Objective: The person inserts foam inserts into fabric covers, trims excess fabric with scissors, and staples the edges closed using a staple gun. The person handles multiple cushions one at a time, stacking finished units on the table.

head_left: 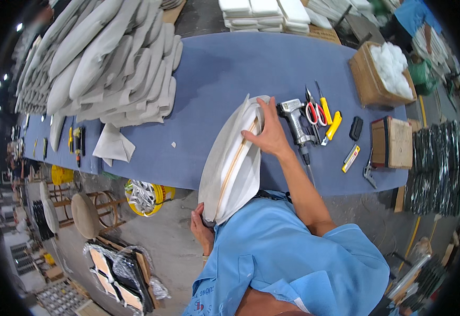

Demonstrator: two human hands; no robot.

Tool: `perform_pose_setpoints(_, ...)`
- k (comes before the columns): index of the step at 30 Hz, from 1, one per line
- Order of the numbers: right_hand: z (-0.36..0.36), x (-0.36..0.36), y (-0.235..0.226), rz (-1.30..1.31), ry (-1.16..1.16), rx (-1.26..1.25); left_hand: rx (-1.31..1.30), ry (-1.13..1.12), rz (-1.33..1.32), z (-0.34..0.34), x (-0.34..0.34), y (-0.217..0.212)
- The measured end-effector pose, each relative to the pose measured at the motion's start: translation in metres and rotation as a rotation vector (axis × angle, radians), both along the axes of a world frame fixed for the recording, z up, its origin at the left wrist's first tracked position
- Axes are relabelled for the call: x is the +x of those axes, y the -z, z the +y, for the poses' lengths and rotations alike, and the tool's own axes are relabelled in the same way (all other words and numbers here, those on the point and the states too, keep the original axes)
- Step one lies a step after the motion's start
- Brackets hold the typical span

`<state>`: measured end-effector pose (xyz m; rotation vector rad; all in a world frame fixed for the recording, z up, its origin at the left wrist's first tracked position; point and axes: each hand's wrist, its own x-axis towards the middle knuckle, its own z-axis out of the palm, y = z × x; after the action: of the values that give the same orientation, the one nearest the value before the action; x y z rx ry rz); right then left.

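Gripping the grey padded panel [230, 168] at its top with your right hand [269, 134] and its bottom with your left hand [202, 229], you have it on edge at the blue table's [214, 73] six o'clock rim, staple gun [296, 124] untouched at three o'clock, covering seemingly unfinished.

I see a panel [230, 163] wrapped in matt grey-white cloth with a bare wood strip along its edge. Table [225, 73] top is matt blue felt-like fabric. Stapler [296, 124] is dull grey metal. Scissors [314, 108] have glossy red plastic handles. Box [369, 79] is rough brown cardboard holding fluffy white wadding.
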<state>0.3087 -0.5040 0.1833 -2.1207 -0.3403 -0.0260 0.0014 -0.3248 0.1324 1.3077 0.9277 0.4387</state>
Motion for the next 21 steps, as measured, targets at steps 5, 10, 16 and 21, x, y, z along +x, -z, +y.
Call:
perform_pose_setpoints(5, -0.011, -0.002, 0.036, 0.163, 0.234, 0.493, -0.219, 0.225, 0.115, 0.029, -0.015, -0.008)
perform_pose_setpoints(10, -0.029, 0.013, 0.065, 0.475, 0.346, 0.790, 0.114, 0.842, 0.330, 0.063, 0.077, -0.077)
perform_pose_setpoints(16, 0.005, 0.011, 0.020, 0.507, 0.215, 0.999, 1.042, 1.067, 0.183, 0.000, 0.197, -0.098)
perform_pose_setpoints(21, 0.027, 0.025, -0.072, 0.285, -0.030, 1.080, 1.047, 0.829, 0.223, -0.007, 0.225, -0.157)
